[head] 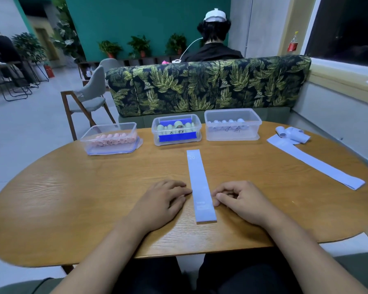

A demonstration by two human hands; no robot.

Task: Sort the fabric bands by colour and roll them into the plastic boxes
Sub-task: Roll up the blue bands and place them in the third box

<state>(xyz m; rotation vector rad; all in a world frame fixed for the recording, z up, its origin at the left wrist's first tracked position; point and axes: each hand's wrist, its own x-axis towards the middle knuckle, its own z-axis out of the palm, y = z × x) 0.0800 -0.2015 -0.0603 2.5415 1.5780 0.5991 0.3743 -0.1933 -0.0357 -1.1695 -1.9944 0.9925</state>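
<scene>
A light blue fabric band (200,185) lies flat and straight on the wooden table (94,187), running away from me. My left hand (164,203) rests on the table at the band's left edge, fingertips touching it. My right hand (240,198) rests at its right edge with fingers loosely curled, holding nothing. Three clear plastic boxes stand at the far side: the left box (109,137) with pink rolls, the middle box (176,129) with pale green rolls, the right box (232,124) with light blue rolls.
Another long light blue band (314,162) lies diagonally at the right, with a few loose blue rolls (293,133) at its far end. A leaf-patterned sofa back (200,85) stands behind the table, and a person sits beyond it. A grey chair (87,98) is at the left.
</scene>
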